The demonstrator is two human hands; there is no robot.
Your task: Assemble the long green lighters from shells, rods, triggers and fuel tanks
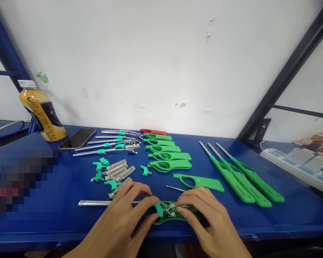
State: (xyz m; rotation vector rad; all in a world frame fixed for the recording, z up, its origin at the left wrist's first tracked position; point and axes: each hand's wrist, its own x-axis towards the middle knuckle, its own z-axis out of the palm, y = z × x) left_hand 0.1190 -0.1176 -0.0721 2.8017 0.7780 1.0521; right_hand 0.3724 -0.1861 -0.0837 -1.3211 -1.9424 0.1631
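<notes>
At the table's front edge, a green lighter handle half [161, 220] lies with its inside up. A silver metal tube [94, 203] extends from it to the left. My left hand [126, 215] pinches a teal trigger [158, 210] between thumb and forefinger, at the shell's tube end. My right hand [206, 211] is closed over the other end, its fingertips on a clear gas tank [173, 205] lying in the shell. Thin white wires [165, 205] run between the two hands. My palm and fingers hide much of the shell's right part.
Loose teal triggers [98, 175] and clear tanks [117, 170] lie left. Behind are wired metal tubes [107, 145], green handle shells [169, 165] and a red one [153, 132]. Assembled lighters [237, 179] lie right; a thin rod [174, 188], phone [78, 138] and bottle [43, 114] are also there.
</notes>
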